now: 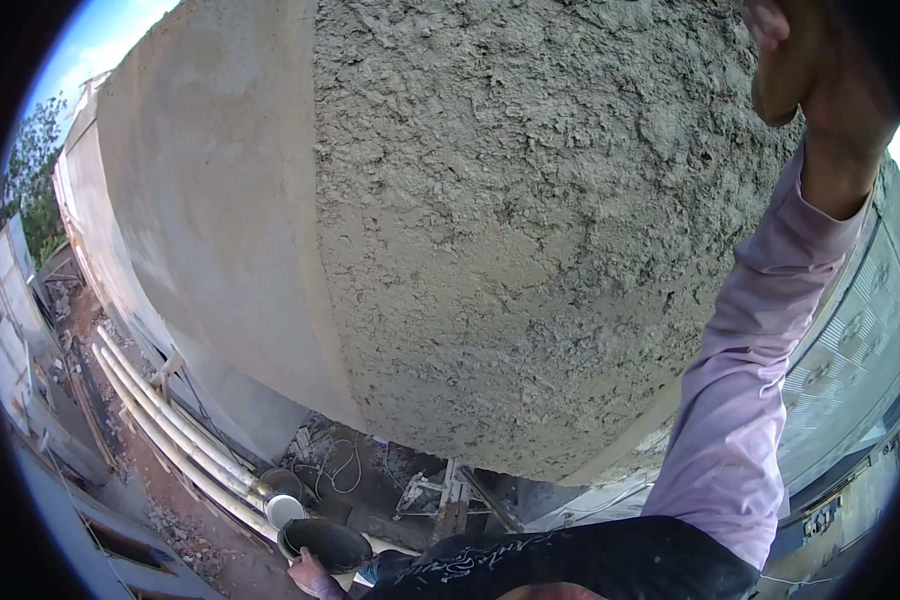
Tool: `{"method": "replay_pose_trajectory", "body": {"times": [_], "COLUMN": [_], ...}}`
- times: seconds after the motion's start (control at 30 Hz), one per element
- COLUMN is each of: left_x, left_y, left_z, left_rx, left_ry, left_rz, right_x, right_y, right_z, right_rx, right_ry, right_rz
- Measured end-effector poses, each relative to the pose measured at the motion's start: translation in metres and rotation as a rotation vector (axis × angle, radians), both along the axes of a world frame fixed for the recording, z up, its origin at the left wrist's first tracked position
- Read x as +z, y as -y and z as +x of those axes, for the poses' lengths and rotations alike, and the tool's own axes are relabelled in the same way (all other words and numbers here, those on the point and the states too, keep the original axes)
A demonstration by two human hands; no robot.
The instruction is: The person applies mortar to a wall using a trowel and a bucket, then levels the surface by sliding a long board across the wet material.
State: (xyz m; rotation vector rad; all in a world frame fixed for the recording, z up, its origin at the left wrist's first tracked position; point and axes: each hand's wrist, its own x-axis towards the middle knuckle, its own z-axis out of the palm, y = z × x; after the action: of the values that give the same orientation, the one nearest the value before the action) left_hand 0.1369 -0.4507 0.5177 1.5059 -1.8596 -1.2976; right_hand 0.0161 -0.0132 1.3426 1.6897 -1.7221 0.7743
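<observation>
My left hand (312,573), low in the view, has its fingers closed on the rim of a black bucket (340,547). The bucket's dark inside faces up; I cannot make out what is in it. At the upper right my right hand (845,95) is raised beside the wall, its fingers curled. What it holds, if anything, is cut off and in shadow. Filling the middle is rough grey mortar (530,210) on the wall, lumpy above and flatter lower down. To its left runs a smooth plastered strip (215,190).
Long pale pipes (170,430) extend along the lower left, near a white round container (285,510). Below the wall are wooden pieces (455,497) and a loose cable (340,470). Rubble (185,535) lies on the ground. Another patterned wall (850,330) stands at right.
</observation>
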Motion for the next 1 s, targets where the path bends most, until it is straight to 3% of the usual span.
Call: {"method": "replay_pose_trajectory", "body": {"times": [0.03, 0.13, 0.17, 0.2, 0.23, 0.27, 0.3, 0.37, 0.43, 0.47, 0.5, 0.53, 0.57, 0.6, 0.63, 0.67, 0.7, 0.77, 0.83, 0.93, 1.0], "left_x": [-0.004, -0.008, -0.009, -0.016, -0.03, -0.029, -0.021, -0.01, 0.025, 0.012, 0.001, 0.033, 0.046, 0.068, 0.076, 0.083, 0.1, 0.137, 0.144, 0.136, 0.147], "left_y": [-0.004, -0.011, -0.012, -0.011, -0.009, -0.008, -0.011, -0.023, -0.039, -0.037, -0.03, -0.045, -0.053, -0.065, -0.069, -0.078, -0.09, -0.104, -0.107, -0.104, -0.123], "left_z": [-0.003, -0.007, -0.01, -0.009, -0.012, -0.012, -0.021, -0.015, -0.035, -0.044, -0.052, -0.061, -0.068, -0.077, -0.088, -0.094, -0.101, -0.119, -0.135, -0.155, -0.157], "left_rx": [0.077, 0.032, 0.009, -0.015, 0.057, 0.017, 0.042, 0.06, 0.035, -0.05, -0.161, -0.16, -0.247, -0.305, -0.402, -0.436, -0.453, -0.526, -0.632, -0.819, -0.894], "left_ry": [-0.042, -0.09, -0.081, -0.067, -0.037, -0.006, -0.037, -0.011, 0.037, -0.002, -0.104, -0.129, -0.098, -0.167, -0.022, -0.076, -0.094, -0.015, -0.014, -0.07, -0.221], "left_rz": [-0.038, -0.004, 0.012, 0.024, -0.009, 0.036, 0.08, 0.061, -0.078, -0.151, -0.049, -0.076, -0.195, -0.119, -0.22, -0.24, -0.398, -0.35, -0.342, -0.247, -0.182], "right_x": [-0.008, -0.041, -0.068, -0.103, -0.147, -0.192, -0.229, -0.294, -0.355, -0.388, -0.43, -0.462, -0.529, -0.598, -0.638, -0.674, -0.703, -0.72, -0.699, -0.709, -0.707], "right_y": [0.002, -0.009, -0.022, -0.034, -0.028, -0.038, -0.033, -0.033, -0.024, -0.02, -0.02, -0.014, -0.015, -0.01, -0.002, 0.003, 0.017, 0.044, 0.067, 0.089, 0.1], "right_z": [-0.009, -0.075, -0.114, -0.155, -0.173, -0.172, -0.144, -0.109, -0.088, -0.084, -0.083, -0.077, -0.08, -0.072, -0.06, -0.051, -0.034, -0.015, -0.022, -0.034, -0.042], "right_rx": [0.168, 0.625, 0.527, 0.19, -0.34, -0.051, -0.131, 0.007, -0.276, -0.428, -0.592, -0.81, -0.869, -0.893, -0.802, -0.698, -0.654, -0.546, -0.405, -0.581, -0.556], "right_ry": [0.082, 0.559, 0.641, 0.701, 0.578, 0.678, 0.494, 0.52, 0.74, 0.89, 1.18, 1.36, 1.092, 1.158, 1.275, 1.374, 1.368, 1.372, 1.355, 1.415, 1.219], "right_rz": [0.039, 0.248, -0.11, -0.463, -0.77, -0.903, -1.043, -1.236, -0.985, -0.806, -0.567, -0.141, 0.193, 0.352, 0.487, 0.62, 0.541, 0.606, 0.877, 0.715, 0.63]}}
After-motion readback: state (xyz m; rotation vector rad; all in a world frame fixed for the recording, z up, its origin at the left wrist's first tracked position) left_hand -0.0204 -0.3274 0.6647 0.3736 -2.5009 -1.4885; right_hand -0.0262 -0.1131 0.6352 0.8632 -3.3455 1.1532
